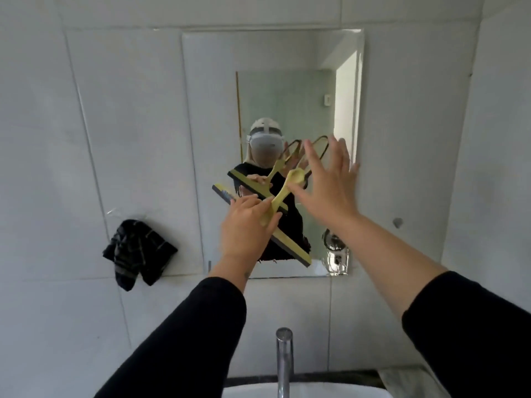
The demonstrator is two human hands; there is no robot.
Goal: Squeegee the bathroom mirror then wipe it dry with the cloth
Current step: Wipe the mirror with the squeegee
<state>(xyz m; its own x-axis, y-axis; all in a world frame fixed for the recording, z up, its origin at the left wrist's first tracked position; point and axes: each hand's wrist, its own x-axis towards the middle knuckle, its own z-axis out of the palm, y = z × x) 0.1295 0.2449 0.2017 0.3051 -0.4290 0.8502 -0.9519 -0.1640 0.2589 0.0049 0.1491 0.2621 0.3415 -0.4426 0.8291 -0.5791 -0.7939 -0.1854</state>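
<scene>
A rectangular mirror (pixel 212 110) hangs on the white tiled wall straight ahead. In front of its lower half, my left hand (pixel 244 228) grips the neck of a yellow-green squeegee (pixel 290 248), whose blade slants down to the right. Its handle (pixel 296 176) points up toward my right hand (pixel 327 185), which has its fingers spread and touches or nearly touches the handle without closing on it. A dark striped cloth (pixel 138 251) hangs on the wall left of the mirror's lower corner. The mirror doubles the squeegee and both hands.
A chrome tap (pixel 284 363) rises from a white basin (pixel 258 393) at the bottom edge. A small chrome wall fitting (pixel 398 222) sits right of the mirror. A person wearing a headset shows in the reflection.
</scene>
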